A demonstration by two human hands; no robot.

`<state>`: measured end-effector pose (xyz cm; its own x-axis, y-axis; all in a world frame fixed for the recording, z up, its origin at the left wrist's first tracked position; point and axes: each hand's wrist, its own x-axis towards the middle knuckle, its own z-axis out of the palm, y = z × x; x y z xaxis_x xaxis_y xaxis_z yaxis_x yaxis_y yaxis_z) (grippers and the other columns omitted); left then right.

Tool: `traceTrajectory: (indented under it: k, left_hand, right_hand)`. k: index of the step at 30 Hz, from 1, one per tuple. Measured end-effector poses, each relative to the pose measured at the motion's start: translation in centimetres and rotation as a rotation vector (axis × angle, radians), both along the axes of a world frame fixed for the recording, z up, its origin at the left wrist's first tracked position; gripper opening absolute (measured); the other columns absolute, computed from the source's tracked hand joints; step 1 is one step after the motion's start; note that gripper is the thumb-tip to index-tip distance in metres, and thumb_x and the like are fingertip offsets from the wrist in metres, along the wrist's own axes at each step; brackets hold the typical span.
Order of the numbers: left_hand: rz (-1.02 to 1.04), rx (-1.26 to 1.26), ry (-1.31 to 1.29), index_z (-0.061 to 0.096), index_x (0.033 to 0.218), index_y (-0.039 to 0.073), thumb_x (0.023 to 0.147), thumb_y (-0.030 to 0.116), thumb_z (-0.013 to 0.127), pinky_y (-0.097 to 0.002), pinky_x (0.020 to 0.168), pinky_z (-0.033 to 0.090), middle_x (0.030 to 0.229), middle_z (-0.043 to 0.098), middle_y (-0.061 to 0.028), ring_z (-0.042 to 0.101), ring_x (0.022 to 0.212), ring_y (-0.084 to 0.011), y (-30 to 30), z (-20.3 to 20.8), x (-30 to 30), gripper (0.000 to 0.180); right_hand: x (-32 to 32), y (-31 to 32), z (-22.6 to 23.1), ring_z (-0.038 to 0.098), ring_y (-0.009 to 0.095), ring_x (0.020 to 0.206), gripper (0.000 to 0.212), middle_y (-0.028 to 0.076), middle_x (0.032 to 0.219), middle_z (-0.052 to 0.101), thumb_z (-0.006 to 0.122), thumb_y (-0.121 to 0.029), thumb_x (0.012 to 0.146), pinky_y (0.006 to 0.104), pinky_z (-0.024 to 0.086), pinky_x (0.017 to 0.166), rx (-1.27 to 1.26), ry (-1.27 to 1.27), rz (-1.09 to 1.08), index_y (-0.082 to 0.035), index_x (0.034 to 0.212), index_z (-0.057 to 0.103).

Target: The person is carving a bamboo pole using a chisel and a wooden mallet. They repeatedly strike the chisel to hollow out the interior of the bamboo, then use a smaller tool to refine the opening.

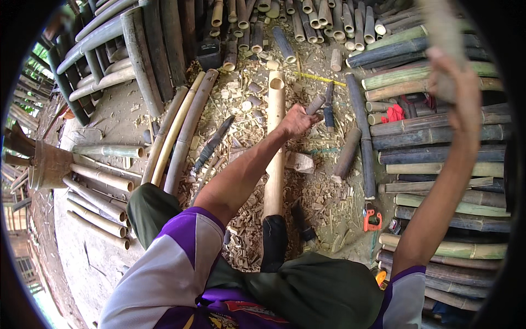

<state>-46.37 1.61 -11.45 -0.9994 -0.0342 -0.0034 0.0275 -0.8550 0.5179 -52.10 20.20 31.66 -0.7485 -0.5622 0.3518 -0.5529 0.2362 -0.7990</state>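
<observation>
A pale bamboo pole (275, 189) runs away from me between my legs, with a cut opening near its far end and a dark cloth cover (274, 241) over its near end. Over the pole, my left hand (298, 120) is closed round a short round wooden handle (315, 104); whatever lies beyond that handle is hidden. My right hand (452, 82) is raised high at the right, fingers wrapped round a thick wooden club (442, 30) that is blurred by motion. Just right of the left hand lies a dark-handled knife (329, 107).
Bamboo lengths (438, 137) are stacked along the right, with more at the back and left. Wood chips (241, 98) cover the floor. Also there are a yellow measuring tape (320, 78), a dark blade-shaped tool (215, 142), an orange-handled tool (372, 218) and a short log (347, 154).
</observation>
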Motion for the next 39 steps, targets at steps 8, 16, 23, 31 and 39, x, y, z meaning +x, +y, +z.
traceTrajectory:
  k: [8,16,23,31,39]
  left_hand:
    - [-0.172,-1.259,-0.148,0.074,0.114,0.016,0.092,0.030,0.060,-0.0349,0.069,0.052,0.088,0.069,-0.0102,0.065,0.076,-0.0224,2.0,5.5,2.1,0.030]
    - [0.097,-1.042,-0.470,0.072,0.093,-0.001,0.086,0.006,0.062,-0.0270,0.060,0.053,0.079,0.066,-0.0080,0.062,0.065,-0.0170,-1.2,4.6,4.5,0.014]
    - [0.123,-1.185,-0.150,0.067,0.070,0.010,0.070,0.014,0.070,-0.0389,0.078,0.059,0.069,0.069,-0.0063,0.070,0.071,-0.0238,3.2,4.9,11.8,0.004]
    - [0.396,-0.936,-0.233,0.070,0.076,0.008,0.081,0.002,0.059,-0.0323,0.062,0.061,0.079,0.072,-0.0138,0.070,0.067,-0.0154,1.2,7.8,8.9,0.013]
    - [0.276,-0.858,-0.342,0.070,0.078,0.005,0.078,0.013,0.071,-0.0306,0.054,0.059,0.066,0.067,-0.0058,0.067,0.061,-0.0167,1.0,8.5,9.9,0.009]
  right_hand:
    - [2.1,-0.4,-21.0,0.068,0.040,0.092,0.069,0.030,0.086,0.067,0.080,-0.051,0.075,0.0439,0.053,0.079,0.951,0.047,-0.001,0.012,0.101,0.066]
    - [7.7,0.6,-15.0,0.055,0.014,0.054,0.048,0.005,0.080,0.061,0.075,-0.015,0.079,0.0289,0.045,0.048,0.086,-0.481,0.039,0.002,0.119,0.056]
    - [9.7,8.5,-18.3,0.055,0.014,0.054,0.048,0.008,0.085,0.060,0.072,-0.010,0.079,0.0292,0.046,0.047,-0.046,-0.540,-0.189,0.002,0.121,0.053]
    - [10.3,12.0,-23.7,0.057,0.017,0.054,0.043,0.010,0.088,0.061,0.070,-0.007,0.079,0.0308,0.047,0.045,-0.019,-0.705,-0.386,0.002,0.118,0.053]
    - [12.7,13.0,-25.6,0.056,0.017,0.053,0.047,0.008,0.083,0.060,0.069,-0.006,0.080,0.0312,0.047,0.045,-0.003,-0.742,-0.434,0.001,0.122,0.051]
